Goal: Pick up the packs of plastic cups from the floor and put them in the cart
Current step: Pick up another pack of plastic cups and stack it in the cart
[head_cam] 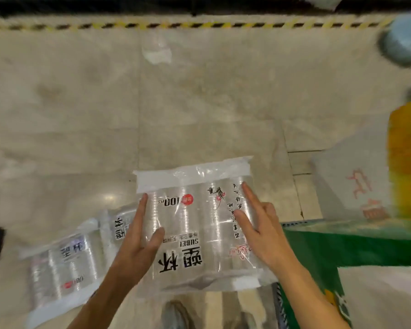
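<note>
A clear pack of plastic cups (195, 224) with black printed characters is held up above the floor between both hands. My left hand (140, 238) presses flat against its left side, fingers straight. On its right side lies my right hand (259, 224), also flat. Another pack of plastic cups (64, 264) lies on the floor at the lower left, and a third pack (119, 224) partly shows behind my left hand. The cart cannot be told apart for sure in this blurred view.
Green and white printed sacks or boxes (342, 245) and an orange one (406, 148) crowd the right side. A blue round object (403, 39) sits top right. A scrap of clear plastic (157, 53) lies on the tiled floor (81, 115) near a yellow-black striped line (176, 25). My shoes (176, 314) show below.
</note>
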Available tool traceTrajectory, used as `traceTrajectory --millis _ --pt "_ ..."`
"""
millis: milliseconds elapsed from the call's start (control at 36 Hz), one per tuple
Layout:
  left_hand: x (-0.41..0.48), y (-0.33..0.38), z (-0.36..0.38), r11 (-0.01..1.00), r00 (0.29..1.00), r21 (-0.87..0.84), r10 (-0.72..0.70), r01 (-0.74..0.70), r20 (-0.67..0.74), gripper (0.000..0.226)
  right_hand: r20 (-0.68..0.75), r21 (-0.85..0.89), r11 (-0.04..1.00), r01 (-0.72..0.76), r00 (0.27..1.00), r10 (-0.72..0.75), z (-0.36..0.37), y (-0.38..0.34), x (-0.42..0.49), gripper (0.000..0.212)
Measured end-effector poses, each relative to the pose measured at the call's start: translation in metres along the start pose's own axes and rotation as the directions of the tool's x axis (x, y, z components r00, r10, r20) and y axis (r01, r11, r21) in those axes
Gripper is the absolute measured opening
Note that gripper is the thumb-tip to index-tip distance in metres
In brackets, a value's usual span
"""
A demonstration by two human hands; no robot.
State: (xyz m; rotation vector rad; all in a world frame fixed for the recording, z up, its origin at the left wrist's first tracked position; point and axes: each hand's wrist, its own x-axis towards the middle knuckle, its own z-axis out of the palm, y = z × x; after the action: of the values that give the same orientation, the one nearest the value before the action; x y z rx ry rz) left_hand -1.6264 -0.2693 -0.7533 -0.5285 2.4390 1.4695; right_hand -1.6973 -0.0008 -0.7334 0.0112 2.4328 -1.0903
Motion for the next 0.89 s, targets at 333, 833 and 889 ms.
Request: traceTrajectory --millis 333,833,889 --pt "-0.14 0.333 -0.305 0.984 0.976 -0.062 0.156 -0.167 -0.15 0.071 -0.03 -0.071 0.942 0.327 0.944 -0.329 -0.211 -0.383 -0.111 0.06" --pt "-0.319 0.465 -0.471 0.942 0.91 -0.287 0.044 -0.175 -0.411 0.071 0.18 -0.054 0.798 0.6 0.792 -0.583 -0.281 -0.632 -0.211 0.069" --pt "-0.333 0.463 -0.476 0.94 0.891 -0.3 0.009 -0.162 -0.453 0.074 0.229 -0.045 0.778 0.626 0.765 -0.602 -0.279 -0.644 -0.216 0.068"
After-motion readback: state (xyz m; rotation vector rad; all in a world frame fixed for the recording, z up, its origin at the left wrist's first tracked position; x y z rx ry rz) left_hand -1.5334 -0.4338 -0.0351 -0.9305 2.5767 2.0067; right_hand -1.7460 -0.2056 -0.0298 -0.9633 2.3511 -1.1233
